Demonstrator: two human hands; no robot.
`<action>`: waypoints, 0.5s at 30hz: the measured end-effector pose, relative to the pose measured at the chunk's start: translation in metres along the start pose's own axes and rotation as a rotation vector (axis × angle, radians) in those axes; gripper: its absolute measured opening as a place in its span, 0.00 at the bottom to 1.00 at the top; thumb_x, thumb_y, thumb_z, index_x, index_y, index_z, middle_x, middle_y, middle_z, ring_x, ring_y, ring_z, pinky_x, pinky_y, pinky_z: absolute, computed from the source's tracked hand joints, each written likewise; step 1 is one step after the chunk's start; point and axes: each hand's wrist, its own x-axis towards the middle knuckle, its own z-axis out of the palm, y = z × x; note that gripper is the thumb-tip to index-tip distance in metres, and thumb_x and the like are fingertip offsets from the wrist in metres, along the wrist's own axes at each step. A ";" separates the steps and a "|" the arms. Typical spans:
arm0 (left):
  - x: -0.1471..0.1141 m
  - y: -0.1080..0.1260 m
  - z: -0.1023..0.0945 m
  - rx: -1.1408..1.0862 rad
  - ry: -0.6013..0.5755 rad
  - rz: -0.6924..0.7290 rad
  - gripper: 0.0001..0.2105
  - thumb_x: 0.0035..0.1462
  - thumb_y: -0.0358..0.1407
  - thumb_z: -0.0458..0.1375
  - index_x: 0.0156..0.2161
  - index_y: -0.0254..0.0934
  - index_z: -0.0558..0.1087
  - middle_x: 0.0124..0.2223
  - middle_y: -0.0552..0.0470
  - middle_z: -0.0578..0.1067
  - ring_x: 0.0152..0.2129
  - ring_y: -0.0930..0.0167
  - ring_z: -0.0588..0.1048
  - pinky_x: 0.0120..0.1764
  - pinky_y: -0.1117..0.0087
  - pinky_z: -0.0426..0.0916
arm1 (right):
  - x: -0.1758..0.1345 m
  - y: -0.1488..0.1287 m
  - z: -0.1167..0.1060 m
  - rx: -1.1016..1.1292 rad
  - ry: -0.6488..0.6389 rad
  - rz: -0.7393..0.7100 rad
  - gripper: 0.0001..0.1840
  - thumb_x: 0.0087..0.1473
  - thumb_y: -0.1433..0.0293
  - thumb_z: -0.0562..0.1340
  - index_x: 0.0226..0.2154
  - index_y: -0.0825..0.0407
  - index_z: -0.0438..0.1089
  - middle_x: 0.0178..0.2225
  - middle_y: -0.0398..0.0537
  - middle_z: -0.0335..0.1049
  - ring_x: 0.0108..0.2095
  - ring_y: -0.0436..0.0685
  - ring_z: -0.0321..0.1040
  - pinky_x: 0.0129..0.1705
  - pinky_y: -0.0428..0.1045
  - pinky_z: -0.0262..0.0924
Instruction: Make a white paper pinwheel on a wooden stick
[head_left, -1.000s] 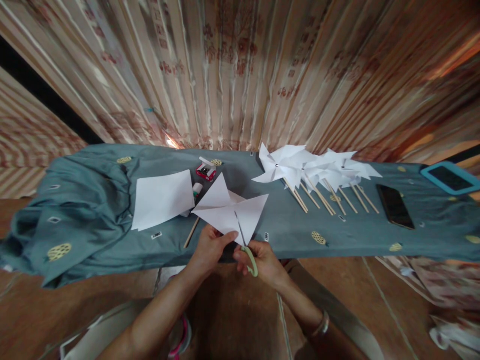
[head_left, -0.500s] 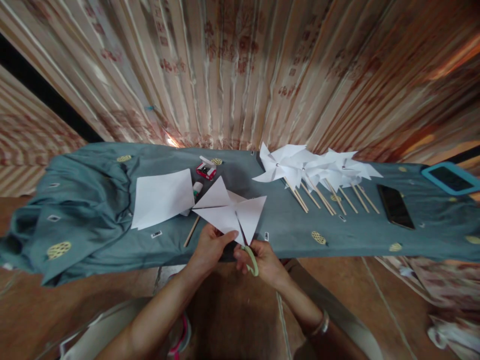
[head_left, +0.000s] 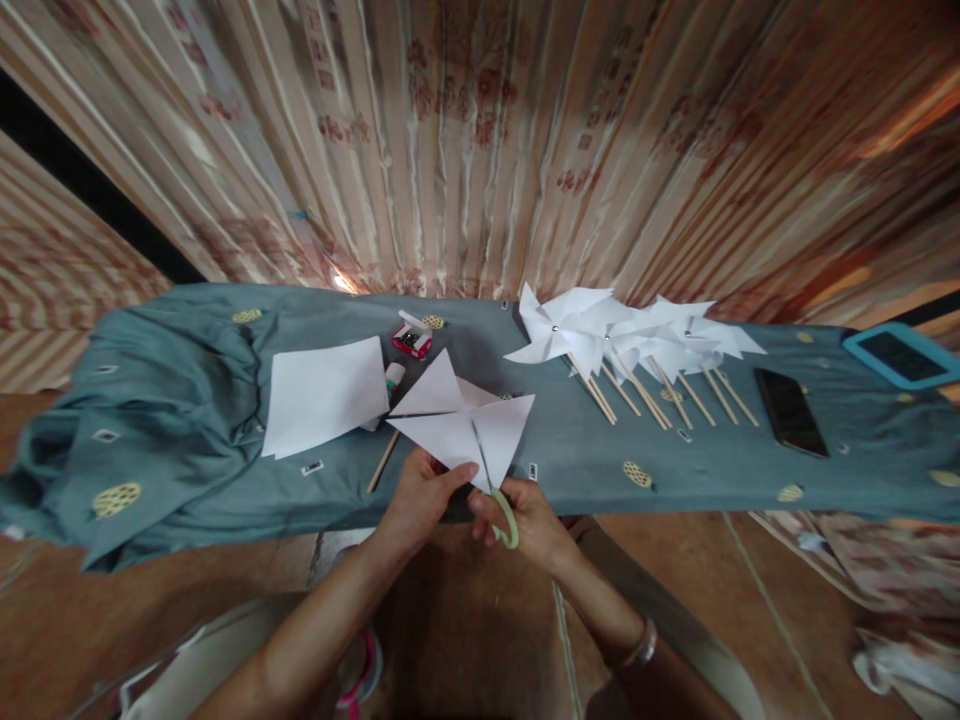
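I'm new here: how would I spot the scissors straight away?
Find the long table under the blue-green cloth, then look to the middle of its near edge, where the left hand holds a cut white paper. The scissors are in the right hand, with a blade at the paper's near corner. Their pale green, curved handle stands out from the plain white paper.

A dark phone (head_left: 791, 412) and, farther right, a blue-framed tablet (head_left: 904, 357) are being supported by a grey-green, pineapple-printed cloth (head_left: 577, 450), behind which a pleated curtain (head_left: 465, 200) is being hung above a brown tiled floor (head_left: 705, 560).
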 end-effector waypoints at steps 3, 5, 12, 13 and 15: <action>0.000 -0.001 0.000 -0.001 0.012 0.001 0.11 0.37 0.35 0.67 0.27 0.33 0.71 0.23 0.53 0.75 0.19 0.72 0.71 0.26 0.71 0.66 | 0.001 0.001 0.001 0.008 0.009 0.003 0.26 0.34 0.47 0.70 0.18 0.54 0.68 0.13 0.40 0.66 0.14 0.46 0.60 0.18 0.43 0.54; 0.000 -0.001 0.000 0.000 0.021 -0.003 0.11 0.37 0.34 0.67 0.27 0.33 0.71 0.23 0.53 0.75 0.19 0.72 0.72 0.26 0.71 0.66 | 0.001 0.002 0.001 0.015 0.012 0.007 0.26 0.34 0.47 0.70 0.19 0.53 0.69 0.13 0.39 0.66 0.14 0.46 0.59 0.17 0.43 0.54; 0.000 -0.002 -0.001 0.005 0.003 -0.029 0.11 0.39 0.35 0.67 0.27 0.33 0.71 0.22 0.53 0.75 0.18 0.72 0.71 0.25 0.70 0.65 | 0.001 0.004 0.002 0.003 0.018 -0.001 0.25 0.36 0.48 0.70 0.20 0.54 0.69 0.13 0.40 0.66 0.14 0.46 0.59 0.17 0.43 0.53; 0.000 -0.002 -0.001 0.009 0.016 -0.020 0.11 0.38 0.35 0.67 0.27 0.33 0.71 0.23 0.53 0.75 0.19 0.72 0.71 0.26 0.70 0.65 | 0.001 0.004 0.002 0.002 0.022 -0.001 0.25 0.36 0.48 0.70 0.20 0.54 0.69 0.13 0.40 0.66 0.14 0.46 0.59 0.17 0.43 0.53; 0.001 -0.001 0.000 0.008 0.045 -0.003 0.11 0.37 0.34 0.67 0.27 0.33 0.72 0.24 0.53 0.76 0.20 0.72 0.72 0.27 0.71 0.66 | 0.001 0.003 0.002 0.005 0.028 0.004 0.25 0.36 0.48 0.70 0.20 0.54 0.69 0.13 0.40 0.66 0.14 0.46 0.59 0.17 0.43 0.52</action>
